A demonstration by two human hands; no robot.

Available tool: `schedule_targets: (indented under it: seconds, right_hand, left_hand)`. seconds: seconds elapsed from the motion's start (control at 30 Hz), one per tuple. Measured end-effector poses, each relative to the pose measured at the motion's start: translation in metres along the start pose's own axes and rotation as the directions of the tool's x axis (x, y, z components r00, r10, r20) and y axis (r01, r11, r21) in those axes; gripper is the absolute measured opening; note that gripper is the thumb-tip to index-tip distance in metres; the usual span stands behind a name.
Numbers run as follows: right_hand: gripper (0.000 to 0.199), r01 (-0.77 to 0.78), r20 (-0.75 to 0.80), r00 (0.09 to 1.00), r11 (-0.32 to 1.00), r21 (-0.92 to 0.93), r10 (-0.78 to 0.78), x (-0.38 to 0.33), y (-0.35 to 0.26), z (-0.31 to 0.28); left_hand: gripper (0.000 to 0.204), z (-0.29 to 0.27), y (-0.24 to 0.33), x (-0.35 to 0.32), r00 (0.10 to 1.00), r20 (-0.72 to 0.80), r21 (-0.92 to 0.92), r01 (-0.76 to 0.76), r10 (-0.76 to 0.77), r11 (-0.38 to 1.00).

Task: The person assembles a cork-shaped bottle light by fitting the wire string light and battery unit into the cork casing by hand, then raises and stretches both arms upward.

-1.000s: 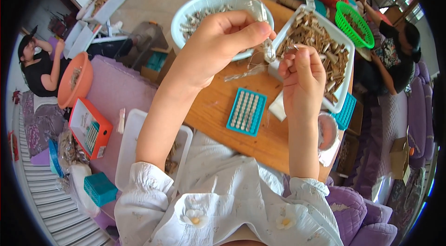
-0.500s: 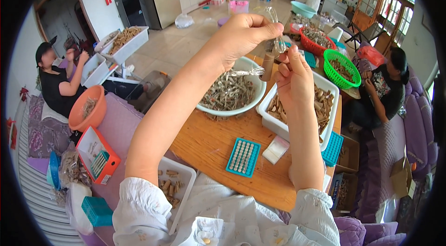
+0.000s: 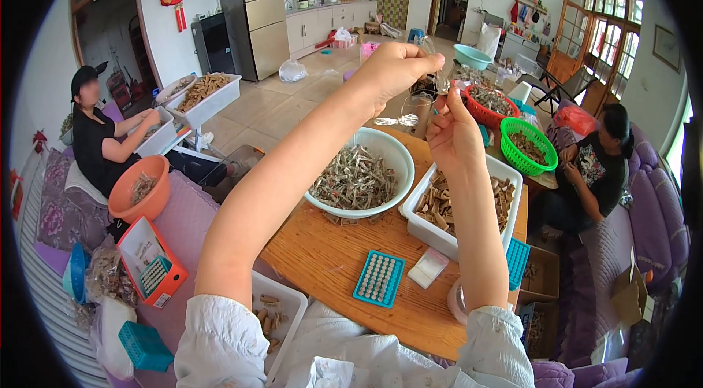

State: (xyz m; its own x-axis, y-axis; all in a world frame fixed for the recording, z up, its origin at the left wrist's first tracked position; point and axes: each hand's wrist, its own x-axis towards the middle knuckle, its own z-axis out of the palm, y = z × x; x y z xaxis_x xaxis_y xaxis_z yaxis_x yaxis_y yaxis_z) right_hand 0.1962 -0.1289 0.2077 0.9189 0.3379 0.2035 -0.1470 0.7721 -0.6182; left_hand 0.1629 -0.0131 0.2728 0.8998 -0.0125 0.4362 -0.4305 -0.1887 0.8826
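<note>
Both my arms are raised above the wooden table (image 3: pixel 333 260). My left hand (image 3: pixel 395 69) pinches the top of a small clear plastic wrapper (image 3: pixel 437 80) between thumb and fingers. My right hand (image 3: pixel 452 128) is just below it, fingers closed on the wrapper's lower end, with a small brown piece inside. A crinkled clear strip (image 3: pixel 399 120) hangs between the hands. Below them stand a pale round bowl (image 3: pixel 395 153) heaped with small wrapped pieces and a white rectangular tray (image 3: pixel 425 230) of brown sticks.
Two blue grid trays (image 3: pixel 379 278) (image 3: pixel 517 262) and a small clear packet (image 3: pixel 428 268) lie on the table. A green basket (image 3: pixel 529 146) and a red basket (image 3: pixel 489 113) stand farther back. One person sits left by an orange bowl (image 3: pixel 139 201), another sits right.
My hands have risen from the bowl and tray to well above the table, and my head has tilted up, bringing the room into view.
</note>
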Motion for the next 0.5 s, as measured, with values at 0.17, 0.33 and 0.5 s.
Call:
schedule_targets:
  seconds: [0.17,0.33,0.5]
  right_hand:
    - [0.016,-0.043,0.056,0.998,0.999,0.019,0.041,0.013,-0.003,0.005]
    - [0.015,-0.076,0.035,0.997,0.997,0.031,0.075,0.035,-0.016,0.007]
    - [0.013,-0.092,-0.007,0.996,0.996,0.010,0.092,0.055,-0.016,0.019]
  left_hand:
    - [0.025,-0.008,0.007,0.014,0.999,-0.050,0.046,0.017,-0.015,0.999]
    - [0.023,-0.011,0.016,0.032,0.996,-0.083,0.127,0.053,-0.043,0.990]
    - [0.023,-0.019,0.028,0.050,0.995,-0.097,0.221,0.056,-0.035,0.974]
